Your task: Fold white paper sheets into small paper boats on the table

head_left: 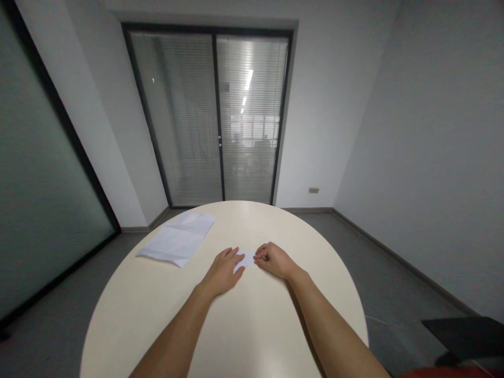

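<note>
A small folded piece of white paper (247,259) lies on the round cream table (157,304) between my hands. My left hand (224,270) rests flat on its left part, fingers stretched out and pressing it down. My right hand (273,259) is curled, its fingertips pinched on the paper's right edge. Most of the paper is hidden under my hands.
A larger creased white sheet (177,239) lies on the table at the far left. Beyond the table are grey floor, glass doors with blinds (214,115) and white walls. A dark object (464,336) sits low at the right.
</note>
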Demonstrator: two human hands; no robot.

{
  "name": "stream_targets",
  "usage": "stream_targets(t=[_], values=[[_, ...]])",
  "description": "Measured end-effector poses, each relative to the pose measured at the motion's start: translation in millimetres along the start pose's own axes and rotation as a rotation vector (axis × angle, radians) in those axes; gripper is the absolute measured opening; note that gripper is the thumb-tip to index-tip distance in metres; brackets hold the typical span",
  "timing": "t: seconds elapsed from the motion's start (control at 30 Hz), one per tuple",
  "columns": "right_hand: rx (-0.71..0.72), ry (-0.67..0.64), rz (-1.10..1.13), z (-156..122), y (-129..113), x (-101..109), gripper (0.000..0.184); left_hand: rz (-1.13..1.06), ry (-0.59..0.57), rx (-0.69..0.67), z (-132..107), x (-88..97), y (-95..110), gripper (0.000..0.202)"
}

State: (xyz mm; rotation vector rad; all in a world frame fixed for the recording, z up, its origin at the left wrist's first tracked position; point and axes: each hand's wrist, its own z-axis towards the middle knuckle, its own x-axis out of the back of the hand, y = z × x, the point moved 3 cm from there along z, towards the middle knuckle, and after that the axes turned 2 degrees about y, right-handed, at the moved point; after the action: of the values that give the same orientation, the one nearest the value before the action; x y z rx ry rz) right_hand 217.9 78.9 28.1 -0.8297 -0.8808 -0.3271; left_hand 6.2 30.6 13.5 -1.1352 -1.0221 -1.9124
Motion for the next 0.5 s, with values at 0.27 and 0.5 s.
stream_targets(t=[0.27, 0.5], values=[[0.103, 0.014, -0.053, 0.1, -17.2, -3.3, 0.020, 0.009, 0.016, -0.007, 0.4, 0.1, -0.7, 0.045], [0.084, 0.001, -0.050, -0.2, -17.7, -4.7, 0.020, -0.001, 0.030, 0.010, 1.2, 1.6, 0.2, 0.048]])
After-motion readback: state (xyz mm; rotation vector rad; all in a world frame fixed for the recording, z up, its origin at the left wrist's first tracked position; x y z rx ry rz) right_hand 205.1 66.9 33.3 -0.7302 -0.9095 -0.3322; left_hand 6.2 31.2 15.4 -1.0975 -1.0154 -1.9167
